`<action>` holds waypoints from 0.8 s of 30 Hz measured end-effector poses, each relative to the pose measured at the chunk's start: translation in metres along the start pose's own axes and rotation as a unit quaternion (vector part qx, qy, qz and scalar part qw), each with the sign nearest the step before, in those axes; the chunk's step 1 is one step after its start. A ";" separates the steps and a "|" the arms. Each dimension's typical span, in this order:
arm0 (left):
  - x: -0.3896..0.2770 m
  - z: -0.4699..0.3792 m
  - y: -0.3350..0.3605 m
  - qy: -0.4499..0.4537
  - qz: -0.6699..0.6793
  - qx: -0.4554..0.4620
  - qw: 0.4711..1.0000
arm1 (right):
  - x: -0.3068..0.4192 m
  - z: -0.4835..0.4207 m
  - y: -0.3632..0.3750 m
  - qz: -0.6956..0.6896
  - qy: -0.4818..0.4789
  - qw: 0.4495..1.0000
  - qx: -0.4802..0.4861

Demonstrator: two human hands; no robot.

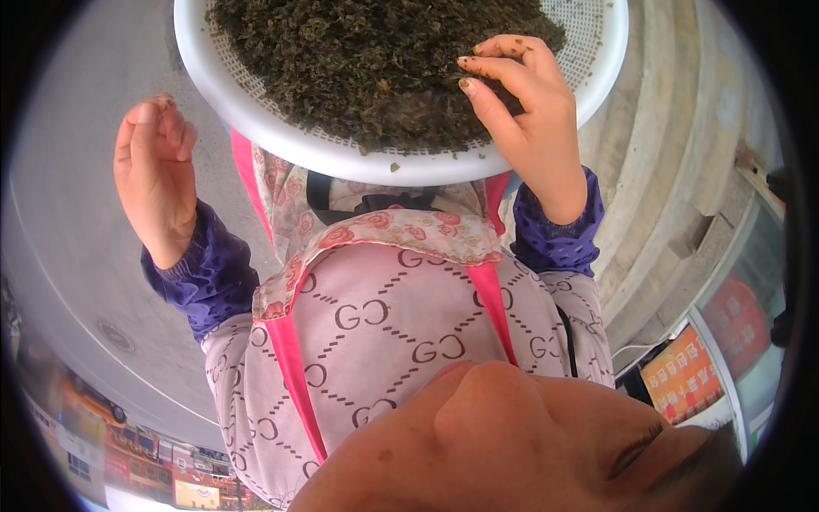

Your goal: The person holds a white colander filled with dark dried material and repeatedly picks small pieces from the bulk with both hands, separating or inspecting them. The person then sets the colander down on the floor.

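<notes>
A round white plastic colander basket [422, 173] fills the top middle of the view. Heaped in it are dark, wet-looking greenish-brown leafy flakes [358, 70]. Over the right part of the heap is my right hand [534, 109], back upward, thumb and fingers apart, with small flakes stuck to the fingertips. It holds nothing that I can see. My left hand [157, 173] is raised left of the basket, clear of its rim, with fingers curled and thumb against them. Its fingertips look blurred and slightly brown; no held object can be made out.
A floral apron [384, 224] with pink straps covers my front, below the basket. Grey pavement [83, 192] lies to the left. Pale stone steps [646, 160] rise at the right, with a shopfront and signs bearing writing beyond. Buildings and an orange vehicle appear at the lower left.
</notes>
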State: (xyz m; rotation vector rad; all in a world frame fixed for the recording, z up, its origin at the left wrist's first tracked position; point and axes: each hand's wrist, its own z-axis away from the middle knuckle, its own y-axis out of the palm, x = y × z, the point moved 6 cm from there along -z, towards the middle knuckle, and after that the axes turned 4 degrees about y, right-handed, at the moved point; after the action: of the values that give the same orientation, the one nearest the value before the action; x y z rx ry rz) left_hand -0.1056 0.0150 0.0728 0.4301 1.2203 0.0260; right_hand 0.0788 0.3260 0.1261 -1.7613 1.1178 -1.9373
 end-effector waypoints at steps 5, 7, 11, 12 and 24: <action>-0.018 0.009 -0.115 0.146 -0.465 -0.235 0.841 | -0.006 0.004 -0.003 -0.021 0.021 0.999 -0.011; -0.019 0.013 -0.145 0.149 -0.550 -0.265 0.778 | -0.008 0.006 0.000 -0.032 0.028 0.999 -0.009; -0.011 0.023 -0.181 0.144 -0.485 -0.282 0.815 | -0.006 0.009 0.009 -0.043 0.004 0.999 0.008; -0.009 0.024 -0.183 0.151 -0.461 -0.283 0.827 | -0.004 0.011 0.013 -0.040 -0.003 0.999 0.016; 0.003 0.007 -0.121 0.108 -0.538 -0.252 0.797 | -0.031 0.006 -0.020 0.163 -0.065 0.984 0.019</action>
State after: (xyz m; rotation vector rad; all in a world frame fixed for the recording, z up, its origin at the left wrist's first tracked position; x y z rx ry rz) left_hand -0.1229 -0.0976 0.0318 -0.7963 1.4736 -0.5826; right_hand 0.0964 0.3578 0.1182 -1.5467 1.2262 -1.6149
